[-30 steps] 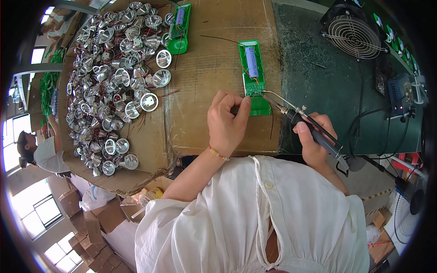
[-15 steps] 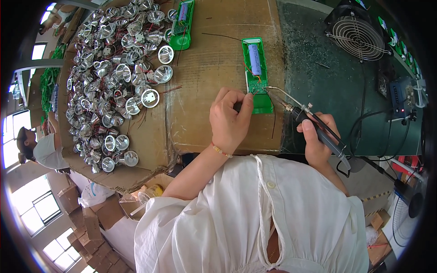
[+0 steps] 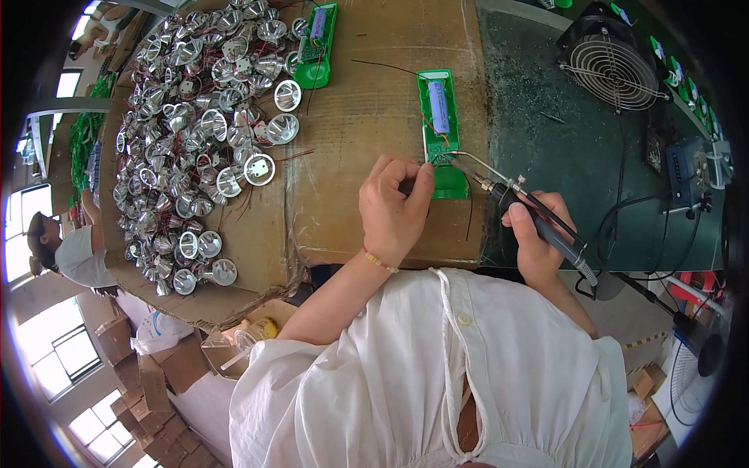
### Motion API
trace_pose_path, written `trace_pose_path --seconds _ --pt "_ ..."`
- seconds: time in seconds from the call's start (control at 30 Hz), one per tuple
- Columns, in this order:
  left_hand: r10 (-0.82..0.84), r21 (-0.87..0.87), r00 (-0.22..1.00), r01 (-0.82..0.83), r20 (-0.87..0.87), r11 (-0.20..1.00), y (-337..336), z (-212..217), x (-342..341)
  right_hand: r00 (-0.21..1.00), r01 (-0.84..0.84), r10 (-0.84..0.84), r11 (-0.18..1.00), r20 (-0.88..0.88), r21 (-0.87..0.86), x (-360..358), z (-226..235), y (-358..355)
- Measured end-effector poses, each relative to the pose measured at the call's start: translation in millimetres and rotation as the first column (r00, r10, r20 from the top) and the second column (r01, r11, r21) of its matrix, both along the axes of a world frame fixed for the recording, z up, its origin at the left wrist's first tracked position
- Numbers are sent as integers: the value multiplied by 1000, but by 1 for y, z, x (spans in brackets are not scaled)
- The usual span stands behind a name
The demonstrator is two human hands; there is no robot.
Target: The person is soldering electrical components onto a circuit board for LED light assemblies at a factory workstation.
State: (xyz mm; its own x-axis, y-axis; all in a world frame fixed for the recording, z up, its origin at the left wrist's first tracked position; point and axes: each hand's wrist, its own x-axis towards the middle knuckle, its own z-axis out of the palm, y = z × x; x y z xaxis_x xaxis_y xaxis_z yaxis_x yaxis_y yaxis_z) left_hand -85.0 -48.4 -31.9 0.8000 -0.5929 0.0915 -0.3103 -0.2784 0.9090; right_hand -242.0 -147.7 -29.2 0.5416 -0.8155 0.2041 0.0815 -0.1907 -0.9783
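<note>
At left hand [image 3: 394, 209] fingers [image 3: 421, 178]: pinched together on green circuit board [image 3: 439, 132], flat on cardboard-covered counter [image 3: 367, 117]. Right hand [image 3: 538, 238] fingers clamped round soldering iron [image 3: 538, 222], tip touching board just beside left fingertips.

Bright, even daylight from overexposed windows [image 3: 47, 351] at left; sharp centre, strong fisheye bending and black vignette at the edges.

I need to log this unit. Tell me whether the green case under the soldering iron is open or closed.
Open. The green case lies without a cover, its blue battery and red wires exposed, the soldering iron tip on its board.
</note>
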Motion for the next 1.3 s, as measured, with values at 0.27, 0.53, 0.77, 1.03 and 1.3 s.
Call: trace_pose_path --seconds 0.27,0.53,0.77,1.03,1.3 --pt "11 14 1000 -10 -24 1000 0 -2 1 999 -12 14 998 -38 66 7 2 0" --pt "9 -9 1000 -9 -16 1000 0 -3 1 996 -10 17 997 -89 77 9 11 -3" --pt "-2 -4 1000 2 10 1000 0 -6 3 999 -24 24 1000 -43 -3 8 12 -3" --pt "-3 11 1000 3 27 1000 -2 -3 6 998 -11 12 1000 -66 15 7 16 -8" --pt "-29 94 999 25 43 995 3 -4 3 993 113 -113 993 -34 15 -9 6 -19"
